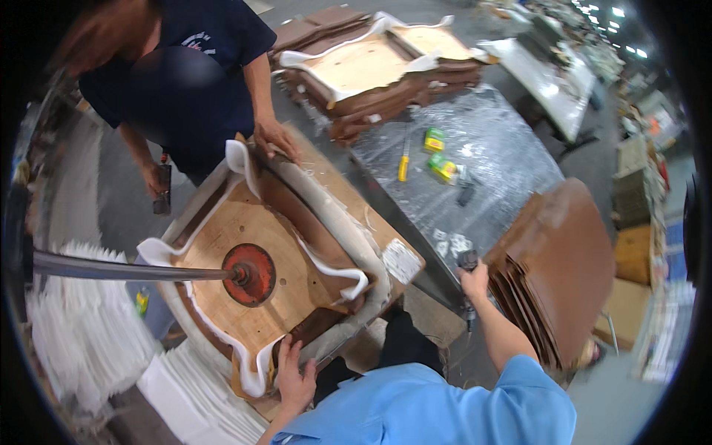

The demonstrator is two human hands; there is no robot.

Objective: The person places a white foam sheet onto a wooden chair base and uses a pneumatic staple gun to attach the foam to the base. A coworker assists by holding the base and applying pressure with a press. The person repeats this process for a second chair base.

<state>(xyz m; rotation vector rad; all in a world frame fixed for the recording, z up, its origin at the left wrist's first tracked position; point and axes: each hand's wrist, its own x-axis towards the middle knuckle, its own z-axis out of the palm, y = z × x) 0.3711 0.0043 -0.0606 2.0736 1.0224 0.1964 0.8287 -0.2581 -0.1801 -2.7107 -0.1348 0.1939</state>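
A wooden seat base lies upside down on a stand, with white foam and brown covering folded over its edges and a red round plate at its middle. My left hand presses the brown covering at the near edge of the seat. Off to the right, my right hand grips a black staple gun beside the table edge. Across the seat a person in a dark shirt holds the far edge with one hand and carries a dark tool in the other.
A metal pole runs from the left to the red plate. A plastic-covered table carries a yellow knife, green-yellow boxes and a black tool. Finished seats are stacked at the back. Brown covers pile at the right, white foam sheets at the left.
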